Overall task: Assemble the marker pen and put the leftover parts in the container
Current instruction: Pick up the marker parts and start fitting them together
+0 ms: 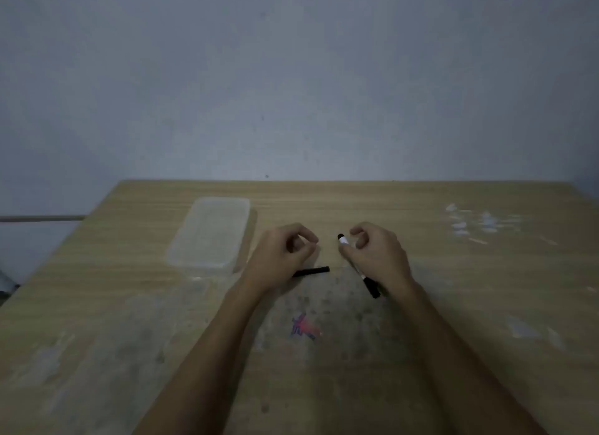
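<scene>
Status from my end: R hand (377, 256) is closed round the marker pen (356, 266), holding it mid-barrel. Pen runs diagonally, white section w/ a dark end poking out past the thumb toward the far side, black end sticking out near the wrist, just over the table (486, 305).

L hand (285, 253) is curled, thumb and forefinger pinched together. Can't tell if there's a small part between them, too blurry/dim.

A black stick-like part (312, 271) lies flat on the table, just beside and partly under the L hand, between the two hands. Could be the cap or an ink core, can't say which.

Container (210, 233), clear plastic, sits to the left of the L hand, near but not touching it. Looks empty as far as I can see, though it's translucent so small bits could hide.

My read: assy not finished. Pen isn't closed up, black part not yet fitted or binned, nothing stowed yet. Left: fit parts, then drop leftovers in the container.

Hard to see: pen tip detail, L pinch contents. Pale scraps (479, 224) at far right are unidentifiable.
</scene>
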